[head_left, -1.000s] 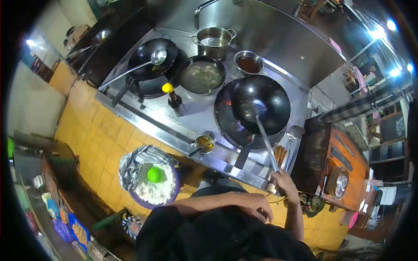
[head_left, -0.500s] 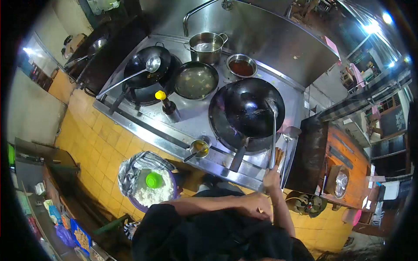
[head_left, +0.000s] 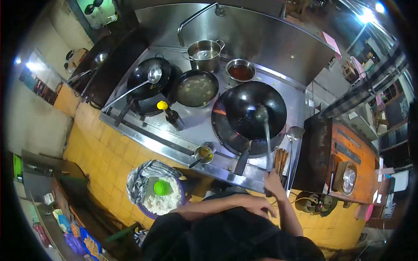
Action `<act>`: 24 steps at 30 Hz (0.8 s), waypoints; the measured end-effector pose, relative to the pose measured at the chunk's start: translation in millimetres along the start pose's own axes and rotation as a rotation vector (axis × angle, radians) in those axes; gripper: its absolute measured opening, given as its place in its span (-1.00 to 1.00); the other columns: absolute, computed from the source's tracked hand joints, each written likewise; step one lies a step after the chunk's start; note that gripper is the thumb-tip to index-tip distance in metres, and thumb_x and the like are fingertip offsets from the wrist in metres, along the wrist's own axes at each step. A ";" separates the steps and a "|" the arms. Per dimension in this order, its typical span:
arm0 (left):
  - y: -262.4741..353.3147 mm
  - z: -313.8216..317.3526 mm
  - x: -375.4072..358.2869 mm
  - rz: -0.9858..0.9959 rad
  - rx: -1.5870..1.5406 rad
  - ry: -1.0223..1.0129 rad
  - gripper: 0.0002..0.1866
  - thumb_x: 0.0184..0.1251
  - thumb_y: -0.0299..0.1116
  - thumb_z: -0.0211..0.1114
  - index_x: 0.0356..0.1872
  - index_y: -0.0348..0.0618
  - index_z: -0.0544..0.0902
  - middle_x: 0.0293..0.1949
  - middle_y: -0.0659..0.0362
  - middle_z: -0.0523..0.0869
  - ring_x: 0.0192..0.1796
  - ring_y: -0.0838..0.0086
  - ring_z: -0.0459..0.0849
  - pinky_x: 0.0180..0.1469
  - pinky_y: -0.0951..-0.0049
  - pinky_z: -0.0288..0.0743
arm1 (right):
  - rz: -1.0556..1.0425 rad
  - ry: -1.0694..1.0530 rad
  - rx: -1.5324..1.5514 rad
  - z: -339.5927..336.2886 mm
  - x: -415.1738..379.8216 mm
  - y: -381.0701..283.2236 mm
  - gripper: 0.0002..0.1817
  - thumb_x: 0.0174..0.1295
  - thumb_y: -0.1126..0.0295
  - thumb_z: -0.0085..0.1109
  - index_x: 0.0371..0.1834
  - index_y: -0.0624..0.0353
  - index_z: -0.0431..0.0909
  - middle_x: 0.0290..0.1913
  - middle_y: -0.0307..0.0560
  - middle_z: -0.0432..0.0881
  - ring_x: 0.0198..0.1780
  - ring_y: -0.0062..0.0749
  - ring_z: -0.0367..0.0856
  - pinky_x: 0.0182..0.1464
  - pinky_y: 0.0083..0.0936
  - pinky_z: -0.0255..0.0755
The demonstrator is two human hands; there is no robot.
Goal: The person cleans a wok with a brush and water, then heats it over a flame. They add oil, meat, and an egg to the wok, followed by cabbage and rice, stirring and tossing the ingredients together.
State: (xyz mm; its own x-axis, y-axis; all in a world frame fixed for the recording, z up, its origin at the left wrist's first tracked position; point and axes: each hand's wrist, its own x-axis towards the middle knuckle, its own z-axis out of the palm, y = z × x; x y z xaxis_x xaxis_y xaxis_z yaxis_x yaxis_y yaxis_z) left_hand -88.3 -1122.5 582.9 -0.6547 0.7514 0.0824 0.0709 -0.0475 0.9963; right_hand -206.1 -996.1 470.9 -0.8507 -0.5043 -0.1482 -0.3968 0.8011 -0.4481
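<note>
My right hand (head_left: 273,184) is closed around the lower end of a long metal ladle (head_left: 267,138). The ladle's head lies inside a large black wok (head_left: 244,108), slightly blurred. Apart from the wok's glossy surface, no food can be made out in it. A small orange flame (head_left: 220,112) shows at the wok's left rim. My left hand (head_left: 260,205) hangs in front of my body near my right forearm, its fingers loosely extended and nothing visible in them. Just right of the ladle handle stand a bundle of wooden sticks (head_left: 281,161) and a wok spatula (head_left: 295,133).
Further left on the steel stove (head_left: 191,130) are a pan of cloudy liquid (head_left: 197,89), a yellow-capped bottle (head_left: 174,119), a metal cup (head_left: 203,154) and another wok (head_left: 146,87) with a ladle across it. Behind stand a pot (head_left: 204,55) and a bowl of reddish liquid (head_left: 241,71). A rice tub (head_left: 185,191) sits below.
The ladle's head has moved left, toward the middle of the wok. My left hand's fingers have loosened and extended. A flame now shows at the wok's left rim. The view has shifted slightly.
</note>
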 end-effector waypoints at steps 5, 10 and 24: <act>-43.4 16.8 8.3 0.004 0.150 0.081 -0.81 0.09 -0.31 0.28 -0.34 -0.21 0.66 -0.42 0.07 0.71 -0.36 0.23 0.67 -0.29 0.23 0.48 | -0.278 0.087 0.035 -48.2 13.3 -22.9 -0.69 0.24 0.30 0.08 -0.05 0.24 0.37 -0.51 0.26 0.53 -0.51 0.05 0.59 -0.43 -0.18 0.41; -54.3 22.5 14.2 -0.145 0.308 0.114 -0.85 0.06 -0.36 0.24 -0.36 -0.15 0.67 -0.43 0.06 0.69 -0.35 0.20 0.66 -0.29 0.22 0.48 | -0.207 0.325 0.075 -4.3 64.3 -14.3 -0.68 0.21 0.37 0.10 -0.03 0.29 0.35 -0.50 0.21 0.54 -0.60 -0.06 0.58 -0.54 -0.26 0.42; -72.3 6.7 -99.6 -0.378 -0.050 0.424 -0.73 0.29 -0.36 0.21 -0.07 -0.31 0.62 -0.20 0.08 0.71 -0.12 0.48 0.63 0.01 0.48 0.46 | 0.058 0.193 0.199 -39.0 24.5 -34.7 -0.59 0.06 0.39 0.17 0.01 0.29 0.43 -0.20 0.28 0.57 -0.16 0.16 0.56 -0.06 -0.14 0.42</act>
State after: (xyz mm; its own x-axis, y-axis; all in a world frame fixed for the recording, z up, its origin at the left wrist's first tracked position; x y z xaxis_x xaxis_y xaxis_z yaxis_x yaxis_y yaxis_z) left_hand -23.2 -1189.4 502.5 -0.8732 0.3928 -0.2885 -0.2558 0.1344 0.9573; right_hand -226.6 -1023.7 517.3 -0.9275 -0.3733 -0.0171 -0.2860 0.7384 -0.6107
